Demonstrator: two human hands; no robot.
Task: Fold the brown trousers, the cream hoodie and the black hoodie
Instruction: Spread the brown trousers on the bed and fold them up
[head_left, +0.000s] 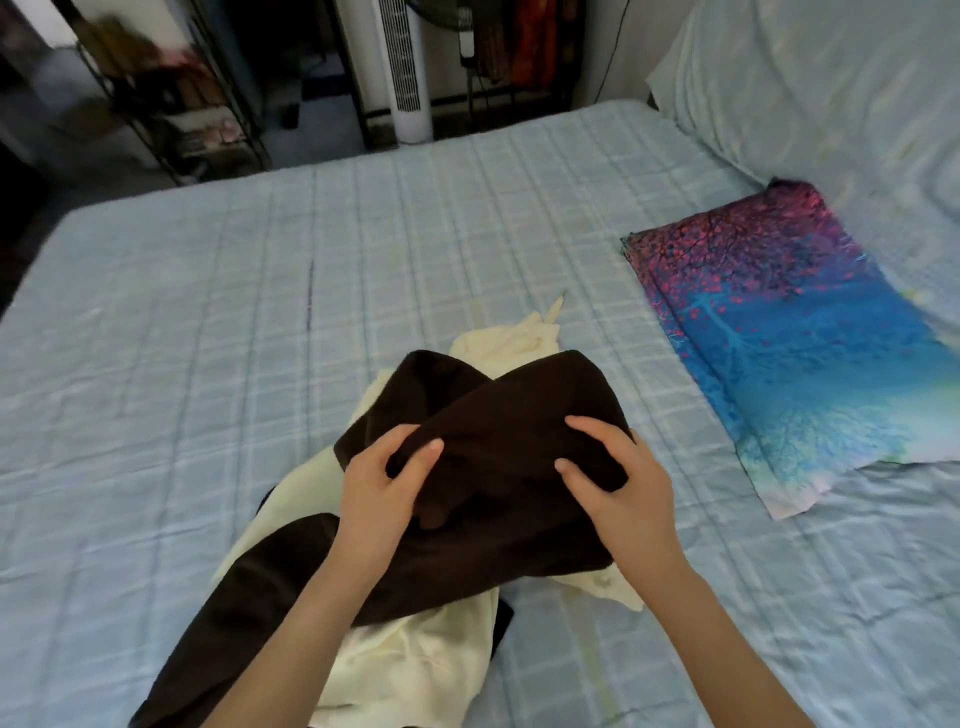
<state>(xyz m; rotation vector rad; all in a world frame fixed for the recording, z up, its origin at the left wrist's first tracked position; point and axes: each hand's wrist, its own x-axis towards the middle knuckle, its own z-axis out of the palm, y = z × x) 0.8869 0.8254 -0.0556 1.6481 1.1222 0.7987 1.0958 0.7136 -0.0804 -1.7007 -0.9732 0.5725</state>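
The dark brown trousers lie bunched on top of the cream hoodie in the middle of the bed. My left hand pinches a fold of the brown cloth between thumb and fingers. My right hand grips the same cloth a little to the right, thumb on top. One brown leg trails down to the lower left edge of the view. A sliver of black cloth, maybe the black hoodie, peeks out under the cream hoodie; the remainder is hidden.
The bed has a pale blue checked sheet. A pillow with a pink and blue print lies at the right, a pale blanket behind it. Beyond the far edge stand a white tower fan and metal racks.
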